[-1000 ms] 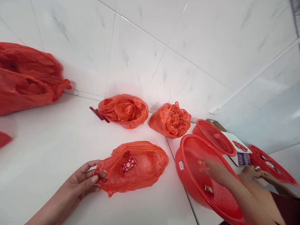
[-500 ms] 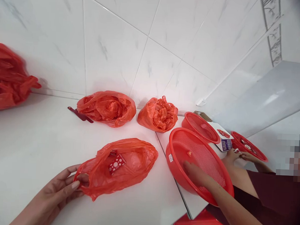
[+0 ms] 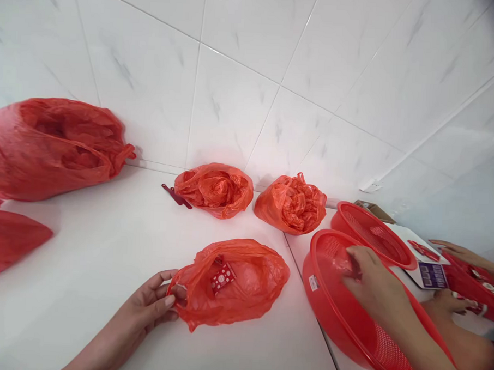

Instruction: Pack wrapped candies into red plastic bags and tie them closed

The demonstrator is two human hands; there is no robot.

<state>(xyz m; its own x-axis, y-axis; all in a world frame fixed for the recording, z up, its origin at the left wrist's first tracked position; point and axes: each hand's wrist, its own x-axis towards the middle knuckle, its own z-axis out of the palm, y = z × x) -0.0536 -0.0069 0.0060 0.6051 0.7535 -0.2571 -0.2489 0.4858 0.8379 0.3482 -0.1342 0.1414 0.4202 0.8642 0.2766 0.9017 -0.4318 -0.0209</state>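
Observation:
My left hand (image 3: 152, 301) is closed on the near-left edge of a thin red plastic bag (image 3: 242, 302), which lies with its mouth open on the white table. Inside the bag lies a small red packet with white dots (image 3: 223, 277), and a darker small piece sits beside it. My right hand (image 3: 371, 280) hovers above a red plastic colander (image 3: 316, 305) with a white label. Its fingers pinch a small red packet (image 3: 350, 264) with a clear wrapper, blurred by motion.
More red bags (image 3: 55, 160) stand at left and along the tiled wall, two of them stuffed with crumpled plastic (image 3: 216, 192). Dark red strips (image 3: 176, 196) lie near one. Behind stand a second colander (image 3: 376, 234) and a scale (image 3: 431, 275). Another person's hands (image 3: 450, 303) work at far right.
My right hand has risen from inside the colander, now with a small red packet. The view has swung left, showing more bags. My left hand keeps its grip on the bag.

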